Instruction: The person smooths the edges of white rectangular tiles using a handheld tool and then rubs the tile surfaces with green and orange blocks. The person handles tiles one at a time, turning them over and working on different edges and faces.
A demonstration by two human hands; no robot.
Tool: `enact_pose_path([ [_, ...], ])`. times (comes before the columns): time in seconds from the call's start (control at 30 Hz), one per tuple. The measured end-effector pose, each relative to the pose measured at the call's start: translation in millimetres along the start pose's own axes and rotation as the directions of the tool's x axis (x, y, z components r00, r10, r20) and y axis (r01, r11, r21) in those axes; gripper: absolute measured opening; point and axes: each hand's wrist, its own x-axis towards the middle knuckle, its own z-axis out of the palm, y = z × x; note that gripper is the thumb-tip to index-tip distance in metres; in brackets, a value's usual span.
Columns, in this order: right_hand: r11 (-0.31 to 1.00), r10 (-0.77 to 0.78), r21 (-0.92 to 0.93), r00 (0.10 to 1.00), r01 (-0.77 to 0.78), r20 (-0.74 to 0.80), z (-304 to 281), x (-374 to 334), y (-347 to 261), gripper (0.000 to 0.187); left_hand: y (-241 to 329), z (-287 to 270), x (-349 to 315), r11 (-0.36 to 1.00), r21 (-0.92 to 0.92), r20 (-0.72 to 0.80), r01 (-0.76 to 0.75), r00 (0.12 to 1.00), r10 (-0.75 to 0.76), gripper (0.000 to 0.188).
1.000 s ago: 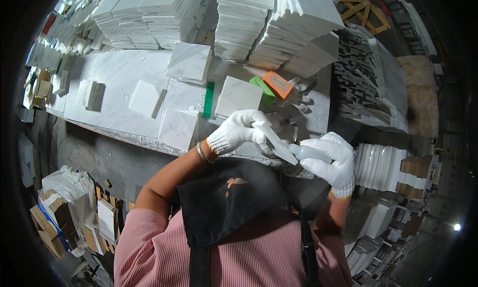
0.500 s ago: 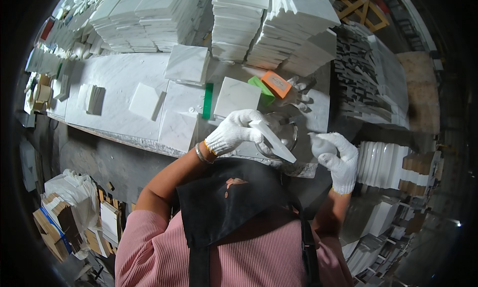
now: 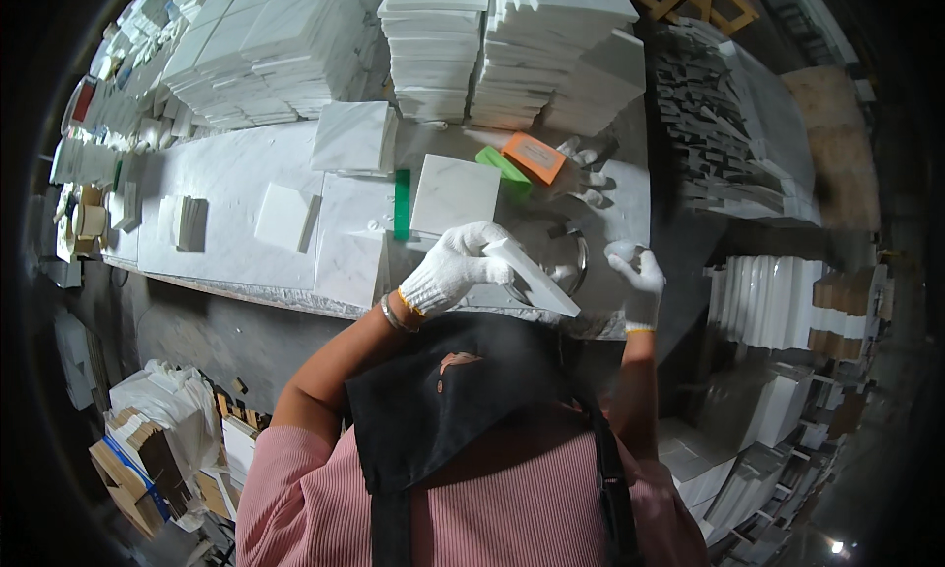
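My left hand [image 3: 455,267], in a white knitted glove, grips a white marble tile [image 3: 535,277] by its upper end. The tile slants down to the right above the table's front edge. Behind it sits a round metal-rimmed bowl [image 3: 581,264], partly covered by the tile and hand. My right hand [image 3: 640,283], gloved as well, is at the table's right edge with its fingers around a small pale squeeze bulb [image 3: 624,251]. Whether the bulb rests on the table cannot be made out. Just beyond my left hand lies a square marble tile [image 3: 455,195].
Tall stacks of marble tiles [image 3: 433,50] line the back. An orange box [image 3: 533,157], a green block [image 3: 504,171] and spare white gloves [image 3: 591,178] lie behind the bowl. A green strip [image 3: 402,205] and more tiles [image 3: 286,217] sit leftward. Wrapped white pieces [image 3: 763,301] stand at right.
My right hand has moved forward and left with the bulb, from beside the table to its right edge. My left hand still holds the tile nearly in place. The view has shifted slightly.
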Motion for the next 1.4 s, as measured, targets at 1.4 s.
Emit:
enact_pose_path([
  [1.4, 0.954, -0.217, -0.188, 0.970, 0.234, 0.106, 37, -51, -21, 0.015, -29, 0, -13, 0.951, 0.184, -0.140, 0.248, 0.964, -0.225, 0.019],
])
